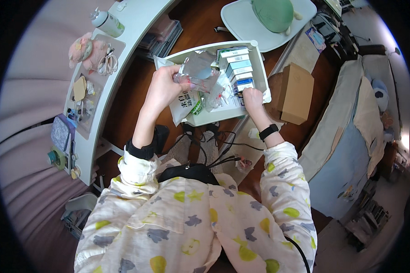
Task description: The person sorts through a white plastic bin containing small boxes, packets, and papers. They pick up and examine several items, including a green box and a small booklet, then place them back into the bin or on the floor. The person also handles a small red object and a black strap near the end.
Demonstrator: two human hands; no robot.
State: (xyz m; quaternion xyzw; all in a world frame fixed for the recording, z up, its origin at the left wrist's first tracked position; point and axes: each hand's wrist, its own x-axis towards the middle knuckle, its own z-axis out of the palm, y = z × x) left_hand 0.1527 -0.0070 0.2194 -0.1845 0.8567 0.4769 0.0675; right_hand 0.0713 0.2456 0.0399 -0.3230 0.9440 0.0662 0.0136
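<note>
My left hand (165,85) grips a crinkled clear plastic bag (198,70) above the left part of a white plastic bin (212,120). At the bin's right side, my right hand (253,99) is curled with its fingers down beside a row of small medicine-type boxes (239,66); whether it holds one is hidden. A blue and white box (244,83) lies nearest to it. Against the bin's left wall leans a white printed packet (181,109), with a green-patterned item (197,108) beside it. More clear plastic and white papers lie in the bin's middle.
A curved white desk (114,85) at left carries a bottle (107,23), a pink plush toy (89,53) and a cable. Right of the bin stands a cardboard box (297,94). A white chair (235,17) with a green cushion is beyond. Black cables cross the floor near my feet.
</note>
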